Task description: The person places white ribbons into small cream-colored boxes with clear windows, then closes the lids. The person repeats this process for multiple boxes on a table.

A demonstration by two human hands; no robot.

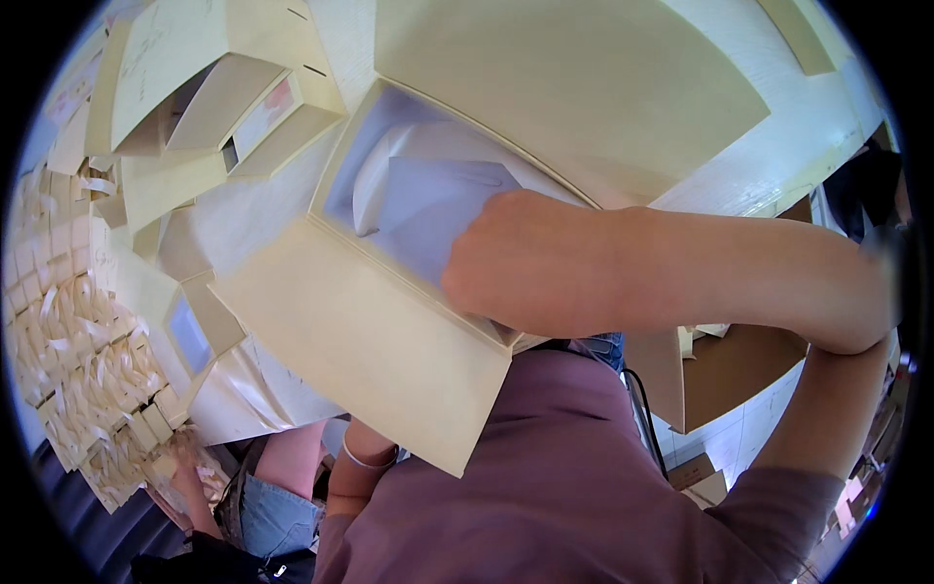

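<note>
A cream box (379, 336) lies open in front of me, one wide panel folded toward me and another raised at the far side. Inside rests a pale bluish sheet (418, 200) with a white curved piece (375, 175) along its left edge. My right hand (511, 253) reaches in from the right over the sheet, knuckles up and fingers curled. Its fingertips are out of sight, so what they grip cannot be made out. My left forearm, with a white band (370, 453) at the wrist, goes under the near panel, which hides the left hand.
More cream boxes (199, 92) stand partly open at the left. Beyond them are rows of small cream boxes with ribbons (83, 336). Another person's hand (185, 477) is near those rows. A brown cardboard box (744, 365) sits at my right, below my forearm.
</note>
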